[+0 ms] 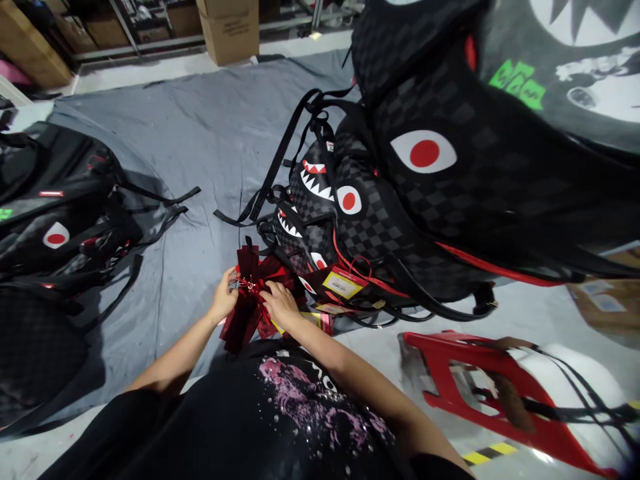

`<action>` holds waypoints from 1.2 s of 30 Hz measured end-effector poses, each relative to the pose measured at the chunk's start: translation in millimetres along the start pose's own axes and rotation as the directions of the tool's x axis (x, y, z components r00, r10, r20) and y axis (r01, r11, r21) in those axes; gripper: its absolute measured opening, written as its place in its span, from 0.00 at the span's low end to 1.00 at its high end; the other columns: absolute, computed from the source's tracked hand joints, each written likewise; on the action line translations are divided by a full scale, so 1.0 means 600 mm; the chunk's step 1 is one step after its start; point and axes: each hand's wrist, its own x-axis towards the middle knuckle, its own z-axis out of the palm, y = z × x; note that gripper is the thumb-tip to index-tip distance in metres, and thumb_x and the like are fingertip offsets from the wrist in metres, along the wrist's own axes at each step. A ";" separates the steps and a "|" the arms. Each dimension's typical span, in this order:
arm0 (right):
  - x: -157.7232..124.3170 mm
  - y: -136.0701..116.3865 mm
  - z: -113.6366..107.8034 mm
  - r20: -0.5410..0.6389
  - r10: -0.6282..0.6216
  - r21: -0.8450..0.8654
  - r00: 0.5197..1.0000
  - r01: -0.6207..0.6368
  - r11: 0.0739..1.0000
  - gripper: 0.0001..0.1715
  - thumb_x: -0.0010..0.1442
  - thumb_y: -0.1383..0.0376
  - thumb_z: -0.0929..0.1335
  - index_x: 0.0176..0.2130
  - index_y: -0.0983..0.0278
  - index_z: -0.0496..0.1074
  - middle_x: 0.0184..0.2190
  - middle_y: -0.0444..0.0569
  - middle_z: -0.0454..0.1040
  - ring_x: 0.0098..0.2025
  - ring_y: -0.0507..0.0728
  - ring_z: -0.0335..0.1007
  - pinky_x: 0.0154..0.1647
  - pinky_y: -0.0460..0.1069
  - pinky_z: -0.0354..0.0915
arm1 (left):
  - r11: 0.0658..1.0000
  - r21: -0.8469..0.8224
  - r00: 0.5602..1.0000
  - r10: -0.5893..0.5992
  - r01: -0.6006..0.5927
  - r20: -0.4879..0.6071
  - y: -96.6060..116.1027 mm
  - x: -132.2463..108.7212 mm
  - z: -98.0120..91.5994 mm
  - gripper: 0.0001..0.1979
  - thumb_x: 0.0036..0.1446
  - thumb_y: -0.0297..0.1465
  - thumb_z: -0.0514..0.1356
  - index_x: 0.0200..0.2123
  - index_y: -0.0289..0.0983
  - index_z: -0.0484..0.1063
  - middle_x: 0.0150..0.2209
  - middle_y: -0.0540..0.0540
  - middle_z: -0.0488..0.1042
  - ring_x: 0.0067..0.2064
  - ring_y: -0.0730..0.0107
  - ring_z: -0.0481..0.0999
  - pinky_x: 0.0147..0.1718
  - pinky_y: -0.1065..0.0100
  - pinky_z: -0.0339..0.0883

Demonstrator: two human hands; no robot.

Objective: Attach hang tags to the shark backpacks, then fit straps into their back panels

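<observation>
Two hands worked at one dark red bundle of strips (239,321), close before the wearer's body. The left hand (225,297) curled its fingers at the bundle's left side; the right hand (280,304) bent its fingers over the right. Whether either pinched anything, I could not tell. At least three checkered bags (373,227) stood just right, and one upright cardboard box (230,30) stood behind the grey cloth (180,133).
</observation>
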 end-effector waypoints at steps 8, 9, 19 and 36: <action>0.008 -0.006 0.010 0.015 0.105 0.026 0.994 -0.105 0.994 0.15 0.64 0.71 0.62 0.46 0.65 0.76 0.60 0.58 0.65 0.60 0.64 0.58 0.58 0.59 0.58 | 0.995 -0.094 0.995 0.040 -0.031 0.088 0.005 0.002 0.050 0.38 0.45 0.32 0.70 0.60 0.38 0.63 0.53 0.40 0.74 0.56 0.59 0.72 0.60 0.56 0.60; 0.008 -0.005 0.008 0.010 0.122 0.043 0.993 -0.122 0.992 0.15 0.64 0.71 0.62 0.45 0.65 0.76 0.60 0.58 0.66 0.59 0.64 0.59 0.58 0.59 0.58 | 0.994 -0.102 0.997 0.039 -0.031 0.073 0.008 0.006 0.063 0.33 0.48 0.34 0.68 0.57 0.37 0.66 0.50 0.40 0.76 0.53 0.60 0.74 0.57 0.57 0.64; -0.055 0.011 -0.050 -0.144 0.242 0.315 0.960 -0.187 0.930 0.10 0.57 0.75 0.64 0.30 0.63 0.70 0.45 0.53 0.75 0.49 0.59 0.69 0.53 0.54 0.64 | 0.999 -0.036 0.981 -0.010 0.003 -0.194 0.032 0.055 0.088 0.16 0.55 0.32 0.58 0.46 0.33 0.69 0.43 0.39 0.77 0.46 0.58 0.77 0.51 0.54 0.69; -0.146 -0.021 -0.299 -0.752 0.213 0.385 0.624 0.154 0.910 0.07 0.65 0.67 0.63 0.36 0.60 0.70 0.35 0.48 0.76 0.38 0.56 0.74 0.42 0.50 0.69 | 0.806 -0.218 0.818 0.573 -0.550 0.056 0.369 -0.045 0.171 0.04 0.61 0.33 0.61 0.35 0.40 0.74 0.34 0.49 0.77 0.38 0.69 0.77 0.40 0.67 0.71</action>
